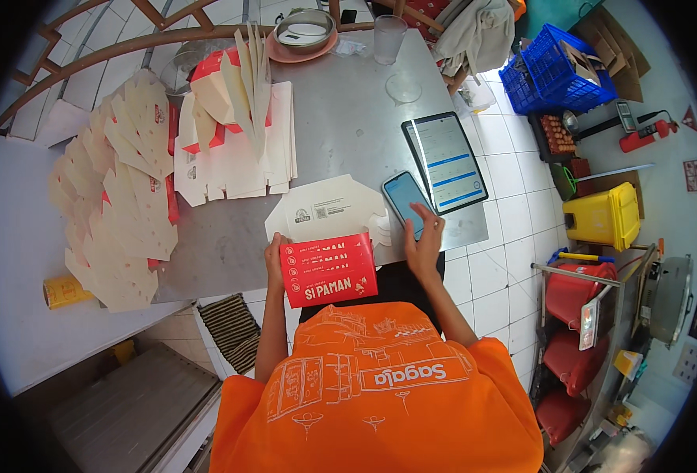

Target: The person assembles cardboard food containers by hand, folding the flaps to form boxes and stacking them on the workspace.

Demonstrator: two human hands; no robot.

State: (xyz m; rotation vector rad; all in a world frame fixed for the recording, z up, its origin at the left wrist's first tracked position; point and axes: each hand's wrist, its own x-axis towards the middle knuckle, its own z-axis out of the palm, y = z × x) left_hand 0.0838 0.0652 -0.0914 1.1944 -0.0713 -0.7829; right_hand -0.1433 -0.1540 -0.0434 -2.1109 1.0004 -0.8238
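Observation:
At the table's near edge my left hand [275, 258] grips the left side of a red paperboard food box [329, 272], its fingers mostly hidden behind the board. A cream-coloured flap [325, 206] with a small dark print lies flat on the table beyond the red panel. My right hand [425, 243] is over the lower right part of a phone [403, 195] with a lit screen, fingers apart and a fingertip at the glass. Close by on the right, a tablet [447, 162] shows a white page with blue bars.
Flat box blanks [120, 185] cover the table's left side. Another stack [238, 154] stands beside them, partly upright. A metal bowl [305, 30], a plastic cup [390, 39] and a round lid [403, 88] sit farther back. Blue crates [553, 71] and a yellow bin [604, 217] stand right.

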